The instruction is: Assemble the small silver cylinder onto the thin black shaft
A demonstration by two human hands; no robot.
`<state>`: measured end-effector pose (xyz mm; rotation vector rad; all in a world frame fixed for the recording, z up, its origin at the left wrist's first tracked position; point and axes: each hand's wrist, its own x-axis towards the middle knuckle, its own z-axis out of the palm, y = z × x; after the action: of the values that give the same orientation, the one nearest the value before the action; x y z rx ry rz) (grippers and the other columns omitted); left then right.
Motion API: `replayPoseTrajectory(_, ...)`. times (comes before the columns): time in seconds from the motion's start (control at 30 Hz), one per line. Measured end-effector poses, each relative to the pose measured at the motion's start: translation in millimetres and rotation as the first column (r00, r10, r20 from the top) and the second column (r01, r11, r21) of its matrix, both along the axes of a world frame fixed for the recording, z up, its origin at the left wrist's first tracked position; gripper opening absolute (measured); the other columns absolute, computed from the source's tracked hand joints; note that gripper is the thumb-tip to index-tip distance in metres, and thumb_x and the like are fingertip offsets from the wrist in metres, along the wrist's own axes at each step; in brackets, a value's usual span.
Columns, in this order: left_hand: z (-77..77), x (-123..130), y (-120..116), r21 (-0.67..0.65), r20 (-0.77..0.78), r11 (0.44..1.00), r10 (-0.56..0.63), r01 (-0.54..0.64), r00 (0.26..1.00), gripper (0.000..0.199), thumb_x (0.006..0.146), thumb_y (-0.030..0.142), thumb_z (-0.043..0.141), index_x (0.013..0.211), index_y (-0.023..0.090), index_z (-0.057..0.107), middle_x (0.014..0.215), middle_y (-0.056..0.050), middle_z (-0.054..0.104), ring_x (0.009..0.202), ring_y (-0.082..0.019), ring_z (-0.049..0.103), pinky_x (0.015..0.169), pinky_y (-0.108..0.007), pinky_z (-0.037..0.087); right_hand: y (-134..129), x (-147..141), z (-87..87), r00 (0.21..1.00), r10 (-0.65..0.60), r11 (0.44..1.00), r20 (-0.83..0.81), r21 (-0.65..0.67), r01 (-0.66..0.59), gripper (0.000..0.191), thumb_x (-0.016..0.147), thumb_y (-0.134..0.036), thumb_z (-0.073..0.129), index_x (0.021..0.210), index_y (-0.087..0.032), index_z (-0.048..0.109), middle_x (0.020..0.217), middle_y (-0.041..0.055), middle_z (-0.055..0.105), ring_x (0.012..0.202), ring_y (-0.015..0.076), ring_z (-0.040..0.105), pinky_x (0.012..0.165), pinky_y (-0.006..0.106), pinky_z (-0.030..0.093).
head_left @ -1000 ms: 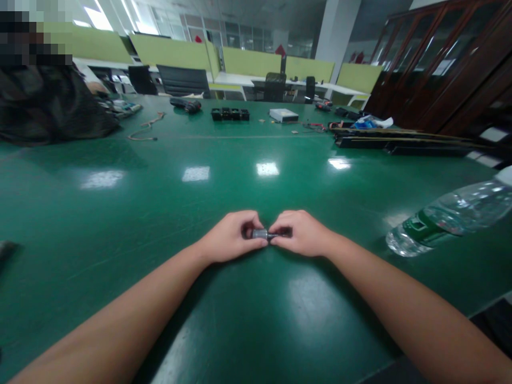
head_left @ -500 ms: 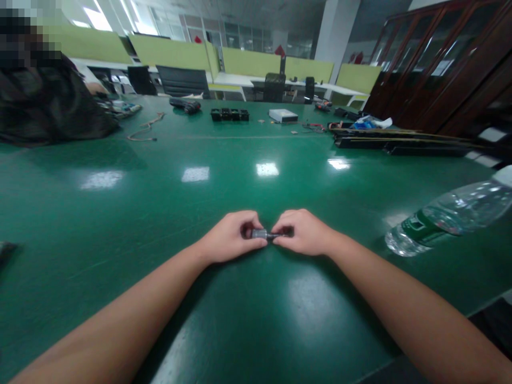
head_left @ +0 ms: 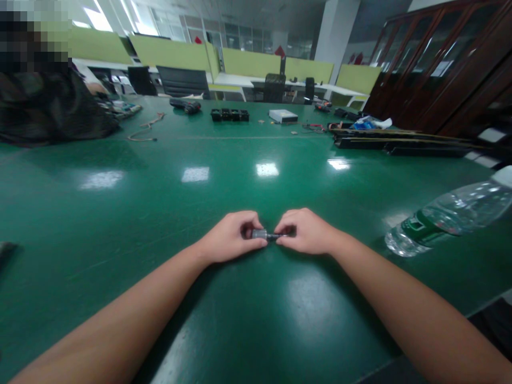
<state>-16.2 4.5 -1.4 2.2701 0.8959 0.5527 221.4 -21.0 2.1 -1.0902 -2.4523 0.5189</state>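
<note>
Low over the green table, my left hand is closed around a small grey metallic cylinder, pinched between thumb and fingers. A thin dark rod sticks out of the cylinder's right end, in line with it. On that rod my right hand has its thumb and fingertips closed in a pinch. The two hands face each other with a narrow gap between them. What kind of part this is, I cannot make out. Its left end is partly hidden in my left hand.
A clear plastic water bottle with a green label is at the right. Far back on the table stand a row of black blocks, a white box and long black rails. A person in dark clothing leans in at the far left.
My right hand has shifted slightly to the right along the dark rod, so a bit more of it shows. My left hand and the cylinder stay in place.
</note>
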Motion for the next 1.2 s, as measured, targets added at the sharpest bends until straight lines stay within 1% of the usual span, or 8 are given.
replayPoseTrajectory(0.4, -0.1, 0, 0, 0.005, 0.002, 1.000, -0.009, 0.009, 1.000, 0.022, 0.079, 0.035, 0.073, 0.085, 0.016, 0.063, 0.077, 0.001, 0.062, 0.067, -0.013, 0.055, 0.061, -0.023, 0.040, 2, 10, 4.4, 1.000, -0.017, 0.998, 0.019, -0.058, 0.018, 0.012, 0.077, -0.023, 0.072, 0.086, -0.016, 0.076, 0.082, 0.0041, 0.072, 0.074, 0.0138, 0.063, 0.070, 0.025, 0.046)
replayPoseTrajectory(0.6, -0.7, -1, 1, 0.014, -0.011, 1.000, 0.001, -0.001, 1.000, 0.024, 0.079, 0.037, 0.074, 0.086, 0.016, 0.064, 0.078, 0.000, 0.063, 0.068, -0.013, 0.056, 0.062, -0.024, 0.041, 5, 21, 8.2, 0.999, -0.034, 0.986, 0.033, -0.159, 0.038, 0.013, 0.075, -0.022, 0.072, 0.086, -0.017, 0.076, 0.080, 0.0026, 0.072, 0.070, 0.0122, 0.063, 0.066, 0.023, 0.046)
replayPoseTrajectory(0.77, -1.1, -1, 1, 0.012, -0.007, 1.000, -0.011, 0.011, 1.000, 0.025, 0.079, 0.039, 0.073, 0.086, 0.016, 0.064, 0.079, 0.000, 0.065, 0.068, -0.013, 0.056, 0.062, -0.024, 0.041, 11, 34, 9.2, 0.996, -0.073, 0.978, 0.055, -0.190, 0.082, 0.013, 0.073, -0.020, 0.073, 0.085, -0.017, 0.077, 0.079, 0.0018, 0.073, 0.070, 0.0127, 0.064, 0.065, 0.023, 0.046)
replayPoseTrajectory(0.97, -0.7, -1, 1, 0.000, -0.005, 1.000, -0.011, 0.011, 1.000, 0.025, 0.080, 0.039, 0.073, 0.086, 0.017, 0.064, 0.078, 0.000, 0.064, 0.067, -0.013, 0.056, 0.061, -0.024, 0.042, 11, 34, 9.5, 0.999, -0.049, 0.970, 0.021, -0.238, 0.053, 0.014, 0.072, -0.021, 0.075, 0.086, -0.017, 0.077, 0.079, 0.0017, 0.073, 0.070, 0.0124, 0.064, 0.065, 0.023, 0.046)
replayPoseTrajectory(1.07, -1.1, 0, 1, 0.007, -0.007, 1.000, -0.004, 0.004, 1.000, 0.025, 0.079, 0.039, 0.073, 0.085, 0.016, 0.064, 0.077, 0.000, 0.064, 0.067, -0.014, 0.056, 0.061, -0.023, 0.041, 8, 27, 7.8, 0.999, -0.039, 0.973, 0.002, -0.226, 0.038, 0.014, 0.075, -0.022, 0.075, 0.088, -0.017, 0.078, 0.081, 0.0024, 0.073, 0.071, 0.0124, 0.064, 0.066, 0.023, 0.046)
replayPoseTrajectory(1.13, -1.5, 0, 0, -0.005, -0.008, 1.000, 0.008, -0.008, 1.000, 0.026, 0.078, 0.039, 0.074, 0.085, 0.016, 0.064, 0.075, 0.000, 0.063, 0.065, -0.013, 0.056, 0.059, -0.023, 0.041, 6, 17, 4.5, 0.999, -0.030, 0.984, -0.014, -0.178, 0.026, 0.015, 0.078, -0.024, 0.074, 0.090, -0.017, 0.078, 0.083, 0.0035, 0.073, 0.073, 0.0127, 0.064, 0.068, 0.024, 0.046)
replayPoseTrajectory(1.2, -1.7, 1, 0, -0.026, -0.008, 0.999, 0.022, -0.022, 1.000, 0.026, 0.076, 0.038, 0.075, 0.086, 0.016, 0.064, 0.073, 0.001, 0.062, 0.065, -0.013, 0.057, 0.059, -0.023, 0.042, 5, 6, -0.3, 0.998, -0.034, 0.994, -0.056, -0.104, 0.028, 0.016, 0.081, -0.025, 0.073, 0.093, -0.017, 0.078, 0.087, 0.0047, 0.074, 0.077, 0.0134, 0.065, 0.071, 0.024, 0.046)
